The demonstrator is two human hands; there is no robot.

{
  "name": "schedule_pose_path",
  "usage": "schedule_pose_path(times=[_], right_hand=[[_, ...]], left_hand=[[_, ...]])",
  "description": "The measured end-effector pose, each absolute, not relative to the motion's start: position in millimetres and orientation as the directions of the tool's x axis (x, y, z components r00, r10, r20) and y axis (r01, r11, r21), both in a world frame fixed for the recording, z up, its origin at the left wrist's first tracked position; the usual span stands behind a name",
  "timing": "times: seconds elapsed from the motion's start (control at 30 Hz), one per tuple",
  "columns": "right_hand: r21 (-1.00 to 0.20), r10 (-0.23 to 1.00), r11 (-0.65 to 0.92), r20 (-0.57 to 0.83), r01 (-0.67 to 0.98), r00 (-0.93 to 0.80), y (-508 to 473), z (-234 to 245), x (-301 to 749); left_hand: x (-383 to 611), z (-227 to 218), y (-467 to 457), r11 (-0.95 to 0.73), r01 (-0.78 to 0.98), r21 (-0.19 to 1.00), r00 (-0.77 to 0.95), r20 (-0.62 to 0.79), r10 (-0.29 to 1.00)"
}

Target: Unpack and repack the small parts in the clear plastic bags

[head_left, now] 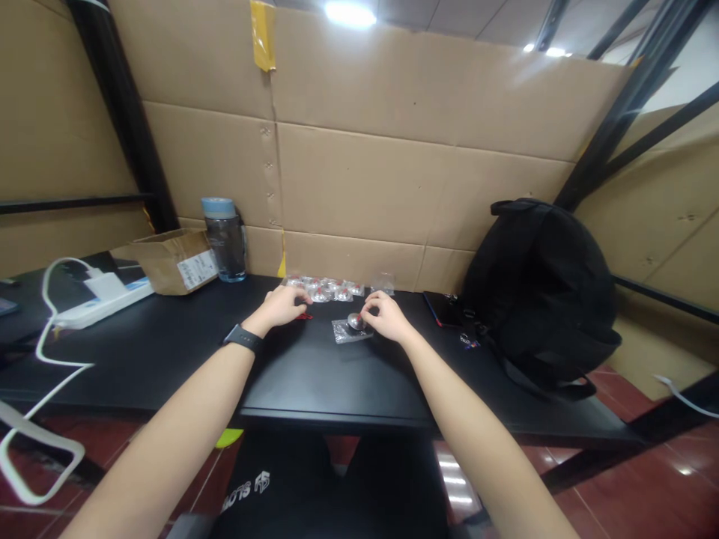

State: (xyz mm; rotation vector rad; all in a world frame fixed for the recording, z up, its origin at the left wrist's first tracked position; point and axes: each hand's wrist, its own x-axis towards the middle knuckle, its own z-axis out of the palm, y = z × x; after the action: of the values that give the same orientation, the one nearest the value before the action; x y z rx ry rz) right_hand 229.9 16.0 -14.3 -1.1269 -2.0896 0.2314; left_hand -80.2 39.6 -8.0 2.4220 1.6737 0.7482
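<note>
My left hand (284, 306) rests on the black table (168, 352) with its fingers curled over a small red item (304, 317) near a row of clear plastic packets (324, 289) with red and silver contents. My right hand (385, 315) has its fingers pinched on a small silver round object (353, 322) that lies on a clear plastic bag (348, 332). A black watch (243, 337) is on my left wrist.
A black backpack (539, 288) stands at the right of the table. A dark phone (443, 308) lies beside it. A water bottle (225, 239), a cardboard box (171, 260) and a white power strip (101, 302) with cable sit at the left. Cardboard walls (393, 157) stand behind.
</note>
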Motion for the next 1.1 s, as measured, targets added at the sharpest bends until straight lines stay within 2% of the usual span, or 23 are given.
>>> schedule_pose_path(times=[0.33, 0.53, 0.63, 0.77, 0.9, 1.1], right_hand=[[-0.462, 0.798, 0.588, 0.463, 0.664, -0.385, 18, -18, 231], [-0.434, 0.848, 0.523, 0.358, 0.734, -0.392, 18, -3, 257], [-0.428, 0.884, 0.466, 0.259, 0.774, -0.389, 20, 0, 278], [-0.492, 0.899, 0.427, 0.143, 0.759, -0.414, 23, -3, 293], [-0.513, 0.904, 0.404, 0.098, 0.757, -0.416, 25, -4, 294], [-0.479, 0.898, 0.416, 0.085, 0.773, -0.431, 23, 0, 290]], left_hand=[[-76, -9, 35, -0.392, 0.876, 0.281, 0.333, 0.238, 0.913], [-72, -9, 34, -0.385, 0.885, 0.263, 0.341, 0.199, 0.919], [-68, -12, 34, -0.425, 0.870, 0.250, 0.369, 0.241, 0.898], [-59, -19, 35, -0.476, 0.855, 0.207, 0.401, 0.319, 0.859], [-50, -27, 35, -0.486, 0.859, 0.163, 0.411, 0.348, 0.843], [-43, -34, 35, -0.493, 0.858, 0.145, 0.420, 0.355, 0.835]])
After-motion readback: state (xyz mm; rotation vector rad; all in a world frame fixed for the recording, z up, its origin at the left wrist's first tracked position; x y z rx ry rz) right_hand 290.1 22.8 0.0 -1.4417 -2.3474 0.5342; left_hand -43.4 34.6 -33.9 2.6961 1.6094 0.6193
